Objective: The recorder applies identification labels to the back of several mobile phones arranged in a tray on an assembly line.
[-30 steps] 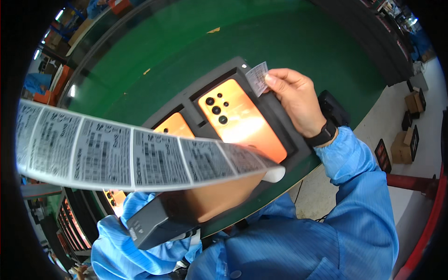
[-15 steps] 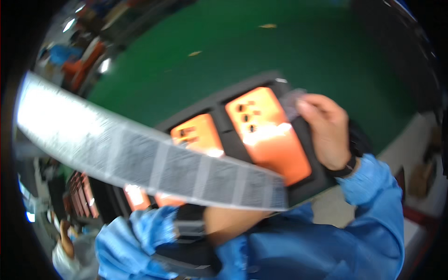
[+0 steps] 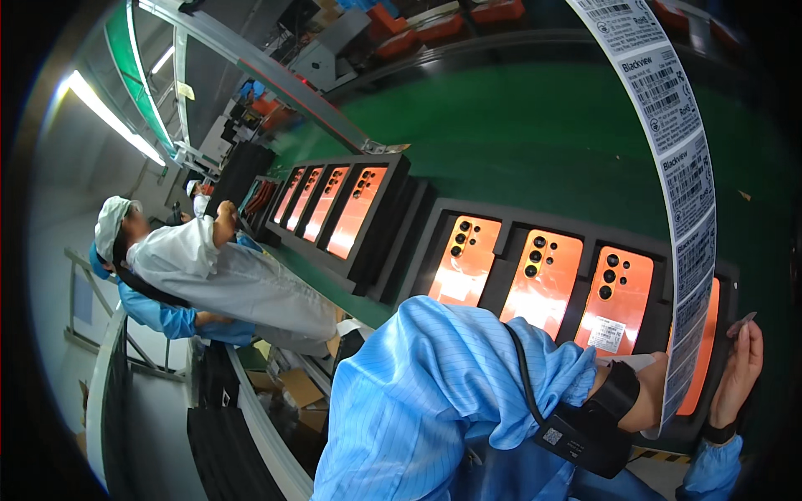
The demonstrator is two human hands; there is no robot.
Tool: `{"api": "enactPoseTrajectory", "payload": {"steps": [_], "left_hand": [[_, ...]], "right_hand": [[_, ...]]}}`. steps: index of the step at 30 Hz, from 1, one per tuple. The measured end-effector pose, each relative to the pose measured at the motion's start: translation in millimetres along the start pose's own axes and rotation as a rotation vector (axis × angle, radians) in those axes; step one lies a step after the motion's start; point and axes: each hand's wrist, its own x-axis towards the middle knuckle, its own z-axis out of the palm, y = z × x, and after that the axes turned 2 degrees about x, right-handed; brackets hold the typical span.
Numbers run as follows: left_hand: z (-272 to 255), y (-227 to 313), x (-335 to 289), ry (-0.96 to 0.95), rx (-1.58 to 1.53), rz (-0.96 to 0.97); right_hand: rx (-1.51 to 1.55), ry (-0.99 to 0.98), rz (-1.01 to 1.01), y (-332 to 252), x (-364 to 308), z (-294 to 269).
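Observation:
A long strip of white printed labels [image 3: 687, 179] curves from the upper edge down to my left hand [image 3: 650, 392]. The strip covers my left fingers, but its lower end stays at that hand, which appears to hold it. My right hand [image 3: 739, 367], at the far right, pinches a small piece of clear film [image 3: 741, 324]. Below both hands lies a black foam tray [image 3: 510, 227] of orange phones, camera side up. One phone [image 3: 616, 288] bears a white label [image 3: 606, 335]. Beside it lie another phone [image 3: 541, 280] and a phone [image 3: 465, 263] farther left; the rightmost phone [image 3: 700, 359] is partly behind the strip.
A stack of black trays [image 3: 388, 196] with several orange phones stands to the left on the green work surface [image 3: 535, 108]. Farther left a person in white [image 3: 217, 259] and another in blue [image 3: 171, 313] stand along the line. Cardboard boxes [image 3: 302, 388] lie below.
My view has swung left, bringing the co-workers and tray stack into sight. The label strip has gone from lying across the left to rising at the right. My right hand still pinches the film.

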Motion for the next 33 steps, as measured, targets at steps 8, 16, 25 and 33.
{"api": "enactPoseTrajectory", "payload": {"steps": [8,16,25,33], "left_hand": [[2,5,-7,0.025,0.028,0.021],[13,16,-2,0.039,0.060,0.027],[3,-34,4,0.252,0.301,-0.005],[-36,-59,30,0.321,-0.670,-0.558]], "right_hand": [[-0.011,0.046,-0.036,-2,-8,-3],[0.017,0.082,-0.040,-8,-36,-19],[0.035,0.191,-0.028,-31,-54,15],[-0.403,-0.296,-0.191,-64,-50,1]]}}
